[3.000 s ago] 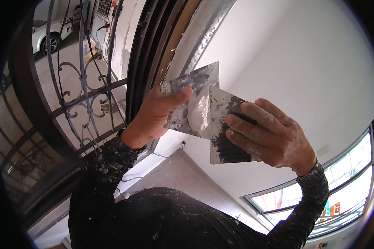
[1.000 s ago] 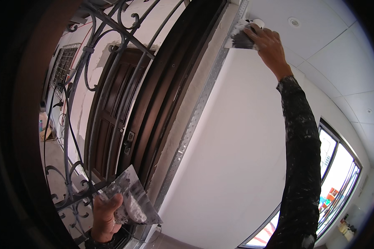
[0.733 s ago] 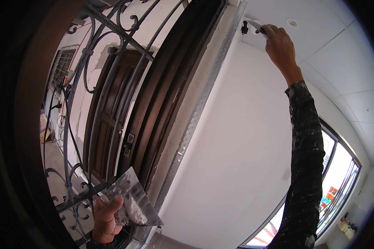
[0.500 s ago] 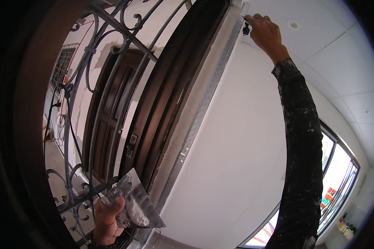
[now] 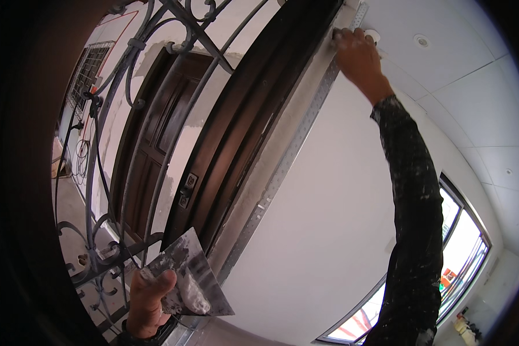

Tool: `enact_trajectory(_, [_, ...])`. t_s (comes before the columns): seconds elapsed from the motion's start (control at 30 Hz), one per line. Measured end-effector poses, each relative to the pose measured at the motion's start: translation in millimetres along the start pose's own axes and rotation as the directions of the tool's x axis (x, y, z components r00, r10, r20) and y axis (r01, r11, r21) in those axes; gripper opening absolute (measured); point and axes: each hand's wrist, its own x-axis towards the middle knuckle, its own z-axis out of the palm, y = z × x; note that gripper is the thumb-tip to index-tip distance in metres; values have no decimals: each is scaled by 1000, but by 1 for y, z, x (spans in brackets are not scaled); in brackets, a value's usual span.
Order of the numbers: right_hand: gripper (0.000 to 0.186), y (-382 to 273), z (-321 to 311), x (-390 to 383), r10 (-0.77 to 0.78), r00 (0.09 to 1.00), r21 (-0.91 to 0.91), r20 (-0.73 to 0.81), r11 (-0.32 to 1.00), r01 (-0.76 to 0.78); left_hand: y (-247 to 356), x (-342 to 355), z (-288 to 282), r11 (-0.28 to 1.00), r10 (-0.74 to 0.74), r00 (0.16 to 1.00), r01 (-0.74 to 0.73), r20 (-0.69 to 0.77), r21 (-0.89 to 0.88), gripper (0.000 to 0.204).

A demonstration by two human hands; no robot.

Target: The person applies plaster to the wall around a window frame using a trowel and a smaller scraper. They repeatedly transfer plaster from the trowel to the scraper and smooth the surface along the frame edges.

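My left hand grips a wide metal putty knife low on the left, its thumb on top of the smeared blade. A lump of white putty lies on the blade. My right hand is raised to the top of a perforated metal corner bead, which runs along the wall edge beside the dark door frame. Its fingers are curled at the grey strip of the edge; whatever they hold is hidden. A dark, white-spattered sleeve covers my right arm.
On the left stands a curled wrought-iron grille, with a brown panelled door behind it. The dark wooden door frame has a metal lock plate. A smooth white wall fills the middle; a window is at right.
The view has shifted a little. My right hand has moved slightly left and down onto the wall edge, and the small black thing seen under it earlier no longer shows. My left hand still holds the putty knife.
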Motion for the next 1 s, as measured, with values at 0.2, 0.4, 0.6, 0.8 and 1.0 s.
enact_trajectory(0.2, [23,-30,-60,-46,-17,994,269,-104,962,45,3,-1,1,999,-38,999,38,16,-12,46])
enact_trajectory(0.4, [35,33,-38,-13,204,975,168,-84,968,-188,1,0,2,997,-29,999,31,39,-75,46])
enact_trajectory(0.6, [34,55,21,20,210,978,25,-10,977,-210,3,0,-2,997,-51,999,52,17,-56,47])
enact_trajectory(0.8, [37,55,37,33,252,965,-44,74,967,-249,4,-2,-4,996,-54,998,55,12,-67,48])
enact_trajectory(1.0, [31,59,50,33,211,977,-43,5,977,-211,6,-3,-2,996,-70,997,70,15,-55,48])
